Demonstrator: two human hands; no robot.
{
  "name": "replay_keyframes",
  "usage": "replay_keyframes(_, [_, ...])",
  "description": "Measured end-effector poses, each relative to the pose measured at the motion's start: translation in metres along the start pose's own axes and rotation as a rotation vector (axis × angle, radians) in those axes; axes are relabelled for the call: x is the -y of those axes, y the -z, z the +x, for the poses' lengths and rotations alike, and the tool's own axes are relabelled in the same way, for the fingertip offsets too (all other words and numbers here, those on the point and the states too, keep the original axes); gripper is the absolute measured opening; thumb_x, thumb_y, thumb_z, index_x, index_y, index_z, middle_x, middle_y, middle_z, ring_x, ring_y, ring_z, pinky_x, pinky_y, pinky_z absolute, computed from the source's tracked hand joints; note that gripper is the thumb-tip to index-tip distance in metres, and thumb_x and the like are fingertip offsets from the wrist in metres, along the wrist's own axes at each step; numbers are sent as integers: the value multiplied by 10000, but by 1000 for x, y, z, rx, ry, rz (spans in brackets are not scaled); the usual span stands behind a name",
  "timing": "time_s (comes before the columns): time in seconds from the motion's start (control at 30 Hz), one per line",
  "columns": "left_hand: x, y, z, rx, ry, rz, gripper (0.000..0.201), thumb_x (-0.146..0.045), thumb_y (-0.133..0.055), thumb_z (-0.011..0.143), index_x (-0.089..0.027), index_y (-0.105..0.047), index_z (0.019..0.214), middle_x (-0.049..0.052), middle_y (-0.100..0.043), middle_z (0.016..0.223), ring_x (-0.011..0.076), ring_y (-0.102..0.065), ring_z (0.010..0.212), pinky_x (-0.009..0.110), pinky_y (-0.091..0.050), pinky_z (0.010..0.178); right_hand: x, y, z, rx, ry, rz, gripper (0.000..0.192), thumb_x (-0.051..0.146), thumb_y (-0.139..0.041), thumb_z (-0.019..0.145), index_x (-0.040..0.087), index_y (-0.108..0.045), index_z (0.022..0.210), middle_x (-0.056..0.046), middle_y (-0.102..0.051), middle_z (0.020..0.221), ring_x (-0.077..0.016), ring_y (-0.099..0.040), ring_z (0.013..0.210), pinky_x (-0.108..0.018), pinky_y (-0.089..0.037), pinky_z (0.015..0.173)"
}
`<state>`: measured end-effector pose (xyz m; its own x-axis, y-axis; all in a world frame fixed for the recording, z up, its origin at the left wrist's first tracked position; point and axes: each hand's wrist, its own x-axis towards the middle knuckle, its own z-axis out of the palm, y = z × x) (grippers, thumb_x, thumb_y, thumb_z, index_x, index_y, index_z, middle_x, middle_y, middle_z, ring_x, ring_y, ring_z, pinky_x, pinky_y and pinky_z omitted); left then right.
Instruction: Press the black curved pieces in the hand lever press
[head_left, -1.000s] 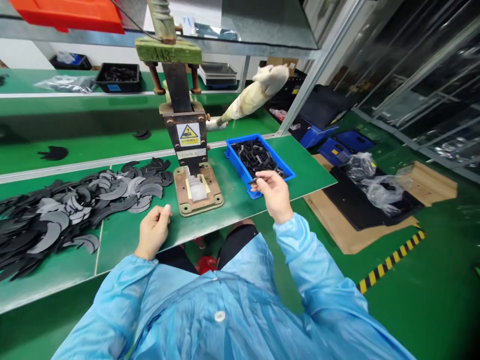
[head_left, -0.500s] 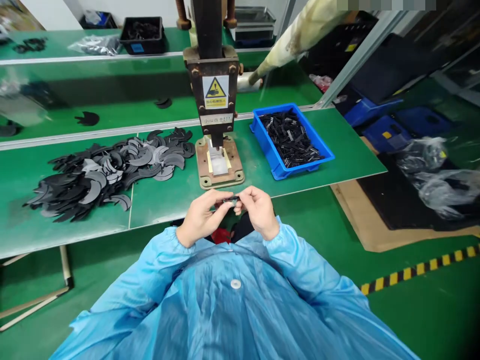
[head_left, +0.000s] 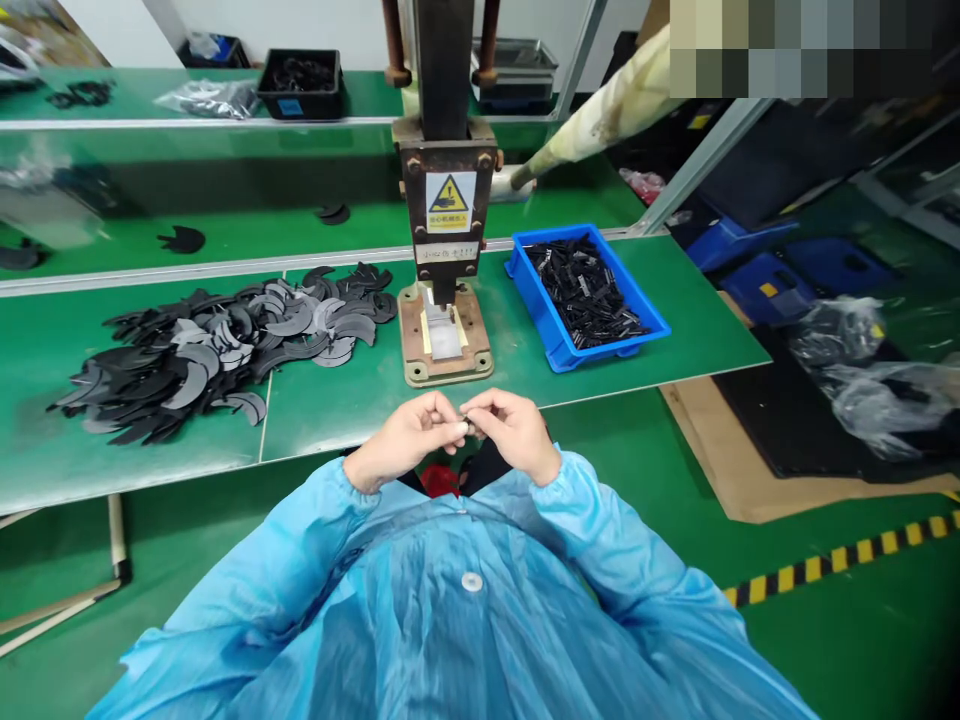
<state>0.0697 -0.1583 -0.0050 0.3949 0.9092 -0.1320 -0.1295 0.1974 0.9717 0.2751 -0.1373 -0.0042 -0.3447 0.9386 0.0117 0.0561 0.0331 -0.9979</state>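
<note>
A: What is the head camera showing?

B: It is looking down at a person in a light blue smock sitting at a green tabletop (head_left: 337, 400). The left hand (head_left: 409, 437) and the right hand (head_left: 510, 432) are meeting just in front of the tabletop's near edge, above the lap.

A: What are the hands doing?

B: Both are closing their fingertips on one small dark part (head_left: 466, 428), pinching it between them. The fingers are curling in narrowly around it, so most of the part is hiding and its shape is too small to tell.

A: What is sitting beyond the hands?

B: A hand press (head_left: 447, 190) is standing upright straight ahead, with a yellow warning label on its front. Its brown base plate (head_left: 445, 340) is lying flat on the tabletop, just beyond the hands.

A: And to either side?

B: To the right of the press, a blue bin (head_left: 559, 345) is holding a heap of small black pieces. To the left, a spread of black and grey crescent-shaped parts (head_left: 225, 345) is covering the tabletop, reaching almost to the base plate. A cloth-wrapped lever handle (head_left: 600, 120) is slanting up to the right behind the press.

A: Anything farther back?

B: A second green surface is running behind, carrying a black tray (head_left: 301, 85) of dark parts.
</note>
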Motion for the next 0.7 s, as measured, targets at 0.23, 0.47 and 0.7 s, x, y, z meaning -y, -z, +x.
replay_keyframes(0.23, [-3,43,41,-239,-225,81,507,-507,-913,835,-231,-682,1191,-21,-660,836,120,-677,694,273,-590,672,38,47,28,-122,168,-178,350,507,-735,957,256,-772,1199,-18,-748,927,-136,-674,835,-320,-591,833])
replay_keyframes(0.47, [-11,100,111,-553,-380,311,382,-480,-859,847,-206,-622,966,48,-757,904,171,-740,800,328,-614,783,141,105,84,-475,818,-234,396,571,-626,1026,261,-673,1268,-27,-704,1064,-120,-715,958,-291,-630,862])
replay_keyframes(0.7, [-15,104,125,-426,-463,1005,182,-359,-715,968,-225,-828,1019,93,-839,1072,282,-728,1069,426,-549,991,224,87,106,-207,1015,-213,622,773,-482,975,291,-656,1329,-8,-713,1217,-134,-733,1169,-311,-624,1037])
